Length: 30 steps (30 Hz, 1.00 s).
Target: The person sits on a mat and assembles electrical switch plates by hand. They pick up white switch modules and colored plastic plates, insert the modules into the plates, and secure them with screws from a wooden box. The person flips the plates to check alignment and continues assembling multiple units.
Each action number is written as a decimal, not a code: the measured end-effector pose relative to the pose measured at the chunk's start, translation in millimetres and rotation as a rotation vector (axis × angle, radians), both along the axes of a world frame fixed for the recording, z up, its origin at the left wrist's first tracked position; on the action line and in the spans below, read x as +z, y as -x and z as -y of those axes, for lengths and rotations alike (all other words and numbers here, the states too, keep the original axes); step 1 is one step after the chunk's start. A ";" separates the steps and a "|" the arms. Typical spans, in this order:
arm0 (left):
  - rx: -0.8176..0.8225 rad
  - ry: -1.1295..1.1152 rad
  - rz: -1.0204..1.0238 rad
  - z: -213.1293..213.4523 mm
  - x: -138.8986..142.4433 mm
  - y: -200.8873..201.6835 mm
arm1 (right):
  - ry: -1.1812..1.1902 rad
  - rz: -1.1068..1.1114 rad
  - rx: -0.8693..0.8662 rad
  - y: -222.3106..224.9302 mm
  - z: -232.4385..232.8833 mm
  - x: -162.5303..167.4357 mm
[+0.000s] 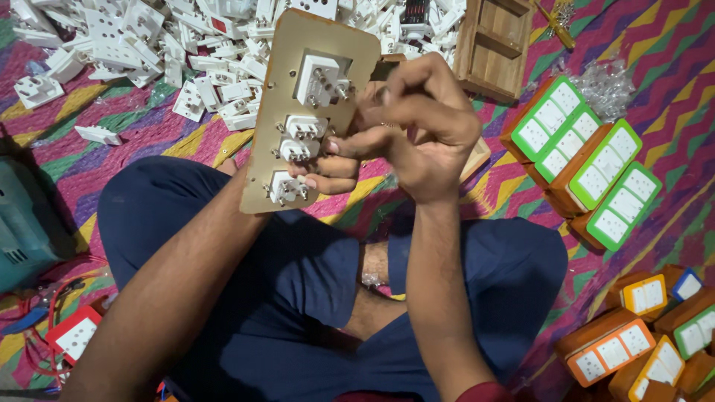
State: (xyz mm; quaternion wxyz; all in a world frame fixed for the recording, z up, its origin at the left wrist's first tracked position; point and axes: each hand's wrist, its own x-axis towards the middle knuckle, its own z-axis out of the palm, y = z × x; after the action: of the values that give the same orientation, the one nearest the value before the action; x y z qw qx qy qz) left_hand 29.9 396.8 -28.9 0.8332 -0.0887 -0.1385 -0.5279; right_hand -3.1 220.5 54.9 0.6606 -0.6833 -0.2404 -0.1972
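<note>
Held up over crossed legs in dark blue trousers [298, 298]: a tan board [279, 112] fitted with white socket modules [322, 80], back side facing up. Left hand [328, 167] gripping the board from beneath, fingers curled around its right edge. Right hand [424, 130] clenched at that same edge; contents impossible to tell. Far left, a heap of loose white sockets [149, 45]; right, finished boxes with green frames [588, 160].

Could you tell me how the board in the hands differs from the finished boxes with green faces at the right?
The board is a bare flat panel, seen from the back, with socket backs showing; the green-faced boxes are closed wooden boxes, fronts up. The board is held up by the left hand; the boxes lie on the mat. Both carry white sockets.
</note>
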 end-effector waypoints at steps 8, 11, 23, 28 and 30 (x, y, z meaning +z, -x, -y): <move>-0.073 -0.102 -0.031 1.3 1.5 -13.1 | 0.056 -0.077 -0.084 4.4 5.6 3.4; -0.065 -0.049 0.162 1.0 -1.5 -24.9 | 0.253 -0.054 -0.090 7.1 8.2 10.0; 0.347 -0.771 0.225 -1.8 31.7 -15.3 | 0.421 0.057 -0.254 11.8 -12.7 17.7; 0.591 -0.890 0.582 -6.6 38.9 -9.2 | 0.463 0.088 -0.288 9.5 -11.9 14.9; 0.595 -0.971 0.601 -7.8 43.7 -10.0 | 0.433 0.086 -0.293 8.9 -11.4 11.5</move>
State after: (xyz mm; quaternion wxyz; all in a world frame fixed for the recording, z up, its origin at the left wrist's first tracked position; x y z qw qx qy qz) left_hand 39.9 404.6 14.8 0.8143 0.4924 -0.1298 -0.2786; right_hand -12.0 231.8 66.4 0.4526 -0.8273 -0.2032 -0.2636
